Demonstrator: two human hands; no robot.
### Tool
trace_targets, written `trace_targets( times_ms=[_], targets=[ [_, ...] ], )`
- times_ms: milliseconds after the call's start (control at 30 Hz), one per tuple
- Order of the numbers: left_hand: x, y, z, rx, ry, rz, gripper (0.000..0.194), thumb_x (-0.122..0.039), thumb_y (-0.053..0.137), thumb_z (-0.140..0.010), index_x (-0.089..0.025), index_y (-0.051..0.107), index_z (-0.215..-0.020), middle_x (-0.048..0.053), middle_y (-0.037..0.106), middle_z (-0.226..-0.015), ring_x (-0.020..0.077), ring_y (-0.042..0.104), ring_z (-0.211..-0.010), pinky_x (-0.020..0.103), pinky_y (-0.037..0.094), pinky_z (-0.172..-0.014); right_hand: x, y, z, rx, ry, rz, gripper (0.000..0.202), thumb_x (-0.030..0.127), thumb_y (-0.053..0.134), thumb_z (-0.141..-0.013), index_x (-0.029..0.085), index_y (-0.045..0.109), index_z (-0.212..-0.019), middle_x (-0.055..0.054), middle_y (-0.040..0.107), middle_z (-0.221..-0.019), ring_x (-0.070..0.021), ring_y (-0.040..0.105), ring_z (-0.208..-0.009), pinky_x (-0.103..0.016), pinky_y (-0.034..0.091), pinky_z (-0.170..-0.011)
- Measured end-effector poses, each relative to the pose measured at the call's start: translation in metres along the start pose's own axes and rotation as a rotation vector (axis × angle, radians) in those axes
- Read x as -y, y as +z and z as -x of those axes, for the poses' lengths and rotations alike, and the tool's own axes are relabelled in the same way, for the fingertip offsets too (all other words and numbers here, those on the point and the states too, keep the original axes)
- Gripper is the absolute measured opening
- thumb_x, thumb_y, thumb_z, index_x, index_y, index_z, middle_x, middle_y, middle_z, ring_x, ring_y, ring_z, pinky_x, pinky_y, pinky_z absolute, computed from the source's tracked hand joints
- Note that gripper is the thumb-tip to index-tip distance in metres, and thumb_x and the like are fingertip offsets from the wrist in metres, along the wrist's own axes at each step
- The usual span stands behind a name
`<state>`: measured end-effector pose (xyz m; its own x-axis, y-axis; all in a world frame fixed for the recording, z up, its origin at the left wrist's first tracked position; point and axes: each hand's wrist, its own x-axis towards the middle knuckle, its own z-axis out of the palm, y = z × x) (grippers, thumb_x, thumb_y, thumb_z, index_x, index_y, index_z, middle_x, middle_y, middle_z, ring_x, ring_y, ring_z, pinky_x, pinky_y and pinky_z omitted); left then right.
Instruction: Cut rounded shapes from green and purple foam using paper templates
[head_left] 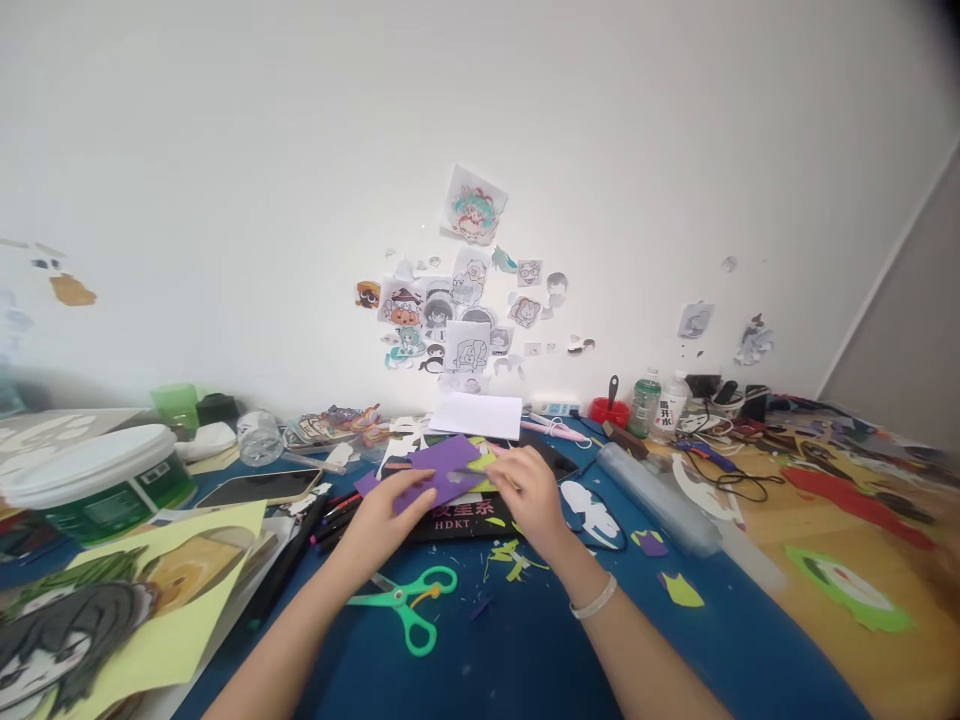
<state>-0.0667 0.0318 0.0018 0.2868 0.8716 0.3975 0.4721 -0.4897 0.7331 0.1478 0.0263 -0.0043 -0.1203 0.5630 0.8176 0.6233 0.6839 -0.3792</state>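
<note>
A purple sheet (448,456) is tilted up over a black case lettered HDKT (454,524). My left hand (394,505) grips the sheet's lower left part, thumb on top. At its right side my right hand (531,490) is closed in a pinch, fingertips close to a small yellow-green paper piece (481,463). What those fingertips hold is too small to make out. Green-handled scissors (401,598) lie on the blue table cover (517,665) below my left hand, the blades partly hidden by my forearm. Yellow-green paper scraps (512,560) are scattered below the case.
At left stand a white-lidded tub (97,465) and a phone (259,487); pens (334,522) lie near my left hand. A clear plastic roll (660,500), white cutout (589,510) and bottles (665,408) are at right. White paper (476,415) sits behind the sheet.
</note>
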Motion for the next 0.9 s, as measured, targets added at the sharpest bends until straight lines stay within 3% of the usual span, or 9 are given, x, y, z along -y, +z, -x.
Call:
trace_targets(
  times_ms=[100,200,333,467,633,767,900],
  targets=[
    [-0.019,0.004,0.005,0.192,-0.197,0.549,0.055,-0.052,0.036,-0.082,-0.009,0.052,-0.114,0.012,0.067,-0.080,0.0227,0.062,-0.076,0.038,0.049,-0.072,0.011,0.003,0.017,-0.029,-0.442,0.287,0.022,0.013,0.045,-0.084,0.021,0.064,-0.093,-0.007,0.065,-0.090,-0.0170,0.056,-0.082,-0.031,0.048,-0.072],
    [-0.029,0.010,0.008,0.173,-0.324,0.850,0.049,-0.039,0.059,-0.074,-0.010,0.051,-0.112,0.010,0.066,-0.084,0.0183,0.062,-0.074,0.029,0.051,-0.065,0.014,0.006,0.024,-0.080,-0.603,0.357,0.023,0.009,0.047,-0.083,0.017,0.061,-0.100,-0.008,0.064,-0.096,-0.0178,0.055,-0.091,-0.030,0.048,-0.077],
    [-0.026,0.019,0.008,0.062,-0.375,0.914,0.048,-0.024,0.074,-0.060,-0.012,0.053,-0.101,0.004,0.065,-0.075,0.0149,0.062,-0.071,0.025,0.052,-0.066,0.008,0.013,0.022,-0.135,-0.508,0.286,0.026,0.006,0.042,-0.083,0.014,0.059,-0.101,-0.011,0.062,-0.099,-0.0190,0.052,-0.097,-0.034,0.048,-0.081],
    [-0.020,0.026,0.008,-0.043,-0.377,0.877,0.049,-0.026,0.075,-0.058,-0.015,0.049,-0.098,0.000,0.065,-0.071,0.0137,0.063,-0.068,0.027,0.052,-0.071,0.009,0.014,0.020,-0.094,-0.395,0.289,0.032,0.005,0.040,-0.080,0.014,0.058,-0.104,-0.010,0.061,-0.104,-0.0205,0.049,-0.100,-0.037,0.045,-0.084],
    [-0.023,0.032,0.011,-0.122,-0.362,0.822,0.034,-0.028,0.072,-0.060,-0.016,0.050,-0.082,-0.005,0.060,-0.063,0.0115,0.062,-0.061,0.026,0.051,-0.071,0.023,0.015,0.021,-0.017,-0.342,0.283,0.031,0.019,0.044,-0.079,0.015,0.058,-0.105,-0.009,0.059,-0.109,-0.0241,0.047,-0.101,-0.044,0.040,-0.088],
    [-0.023,0.037,0.012,-0.129,-0.273,0.748,0.028,-0.031,0.069,-0.061,-0.016,0.050,-0.076,-0.005,0.059,-0.059,0.0122,0.060,-0.060,0.026,0.050,-0.067,0.027,0.023,0.021,-0.052,-0.300,0.266,0.021,0.019,0.048,-0.081,0.015,0.060,-0.097,-0.007,0.065,-0.092,-0.0214,0.050,-0.087,-0.040,0.042,-0.081],
    [-0.017,0.040,0.012,-0.152,-0.142,0.458,0.017,-0.031,0.061,-0.067,-0.018,0.053,-0.075,-0.002,0.061,-0.062,0.0146,0.060,-0.065,0.025,0.048,-0.064,0.024,0.028,0.021,-0.026,-0.280,0.187,0.018,0.012,0.045,-0.081,0.015,0.061,-0.091,-0.005,0.066,-0.082,-0.0180,0.052,-0.076,-0.032,0.044,-0.070]
  ],
)
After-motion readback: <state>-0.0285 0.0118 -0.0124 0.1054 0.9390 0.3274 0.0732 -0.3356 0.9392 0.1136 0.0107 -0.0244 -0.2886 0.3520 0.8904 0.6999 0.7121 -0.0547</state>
